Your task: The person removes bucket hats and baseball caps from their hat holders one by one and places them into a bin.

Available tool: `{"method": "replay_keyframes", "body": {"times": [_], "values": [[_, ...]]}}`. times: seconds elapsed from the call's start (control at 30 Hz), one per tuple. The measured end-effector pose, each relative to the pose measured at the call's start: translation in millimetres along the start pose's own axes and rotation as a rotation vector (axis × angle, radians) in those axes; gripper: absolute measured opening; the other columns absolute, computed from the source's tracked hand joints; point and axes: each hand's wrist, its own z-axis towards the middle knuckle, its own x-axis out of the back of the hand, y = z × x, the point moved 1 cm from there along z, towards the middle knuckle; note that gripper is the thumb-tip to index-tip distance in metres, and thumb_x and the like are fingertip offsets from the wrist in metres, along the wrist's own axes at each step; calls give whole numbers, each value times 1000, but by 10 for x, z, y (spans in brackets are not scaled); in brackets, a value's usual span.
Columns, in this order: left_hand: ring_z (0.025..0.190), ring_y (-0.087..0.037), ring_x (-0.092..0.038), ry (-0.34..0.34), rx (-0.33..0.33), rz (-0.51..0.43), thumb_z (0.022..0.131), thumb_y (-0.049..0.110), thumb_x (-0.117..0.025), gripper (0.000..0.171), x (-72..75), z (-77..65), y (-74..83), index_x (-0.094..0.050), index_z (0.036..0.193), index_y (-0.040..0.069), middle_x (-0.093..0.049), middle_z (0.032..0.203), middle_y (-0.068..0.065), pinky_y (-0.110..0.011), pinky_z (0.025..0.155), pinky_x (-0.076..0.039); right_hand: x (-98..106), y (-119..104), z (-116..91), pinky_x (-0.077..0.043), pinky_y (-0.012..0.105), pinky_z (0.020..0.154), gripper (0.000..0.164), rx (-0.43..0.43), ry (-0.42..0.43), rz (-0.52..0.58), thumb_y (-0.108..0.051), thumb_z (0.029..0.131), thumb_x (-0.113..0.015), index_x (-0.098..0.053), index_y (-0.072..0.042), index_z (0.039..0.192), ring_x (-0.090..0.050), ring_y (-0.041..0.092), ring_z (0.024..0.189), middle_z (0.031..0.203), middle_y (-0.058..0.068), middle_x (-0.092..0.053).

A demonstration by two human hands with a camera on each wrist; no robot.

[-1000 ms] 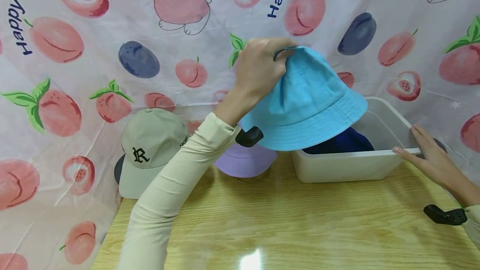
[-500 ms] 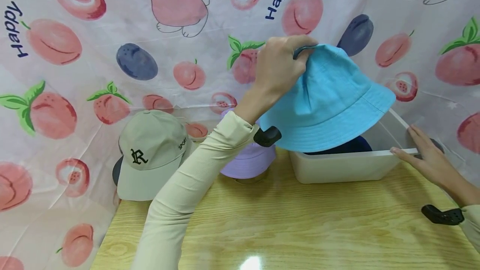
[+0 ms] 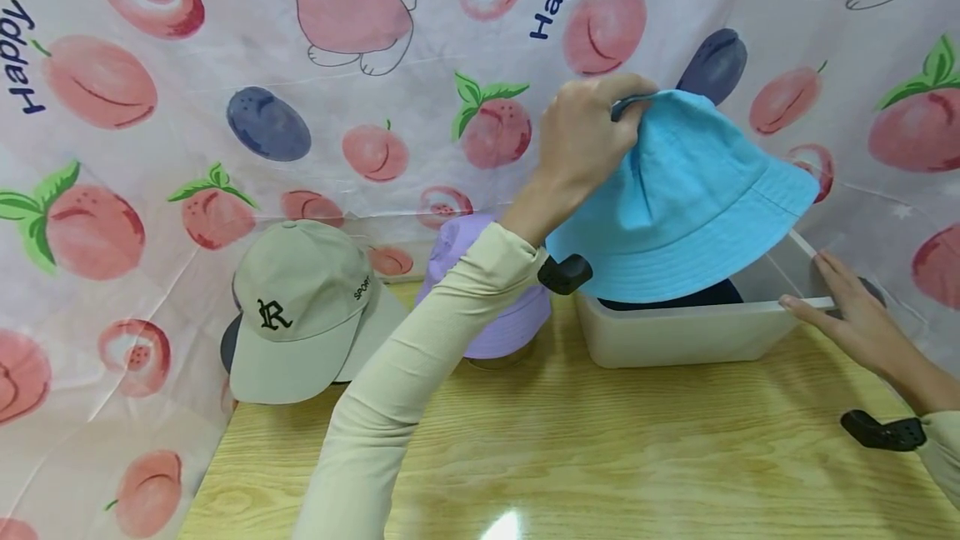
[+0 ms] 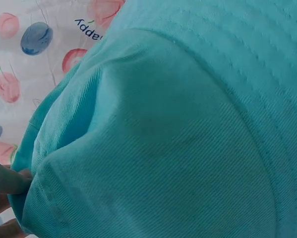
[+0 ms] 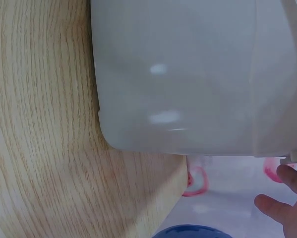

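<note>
Blue bucket hat held aloft in front of a white bin

From here I can see the white bin (image 3: 675,340) on the wooden table (image 3: 570,457), its right end bare inside. Something dark (image 3: 693,297) lies within it, mostly hidden, so I can't tell its shape. What blocks my view is the blue bucket hat (image 3: 686,207), hanging tilted across the bin's left part; whether it touches the rim I can't say. The left hand (image 3: 588,136) has it pinched by a fold at the crown, thumb and fingers tight on the cloth. The right hand (image 3: 858,315) rests at the bin's right end, thumb and fingers spread apart and fairly straight against the rim.

Just left of the bin sits a purple bucket hat (image 3: 517,323), partly covered by the left sleeve (image 3: 405,382). Farther left is a beige cap (image 3: 300,290) with a dark letter on its front and its brim toward me; a dark rounded edge (image 3: 229,344) pokes out beside it. Behind everything hangs a fruit-printed cloth (image 3: 450,107).
</note>
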Motion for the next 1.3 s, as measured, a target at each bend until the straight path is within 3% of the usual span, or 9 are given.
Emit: {"method": "replay_keyframes", "body": {"times": [0.3,0.57,1.0,1.3], "values": [[91,-4,-64,-9,34,5,92,21,-62,17,-246,13,-50,-76,102,23,-71,98,10,-17,70,-44,5,-12,0,-1,73,97,89,-14,-2,-5,-35,94,-53,8,0,148,9,50,136,154,22,15],[91,-3,-64,18,45,-91,91,16,-63,16,-466,0,-78,-76,100,17,-72,97,5,-10,73,-41,8,12,0,-3,74,95,88,-16,-3,7,-36,94,-53,8,-3,149,8,50,136,155,19,15],[93,-2,-63,36,98,-175,90,15,-63,17,-752,-44,-130,-76,101,15,-72,99,4,-8,75,-40,32,21,-11,-2,75,95,86,-13,-18,52,-37,94,-52,7,-8,151,8,49,137,156,16,14],[87,-6,-65,106,107,-197,89,11,-64,15,-999,-152,-165,-76,98,11,-72,94,0,-9,73,-42,54,55,-22,0,74,96,84,8,-21,87,-34,94,-52,5,-9,151,7,49,137,156,15,12]]}}
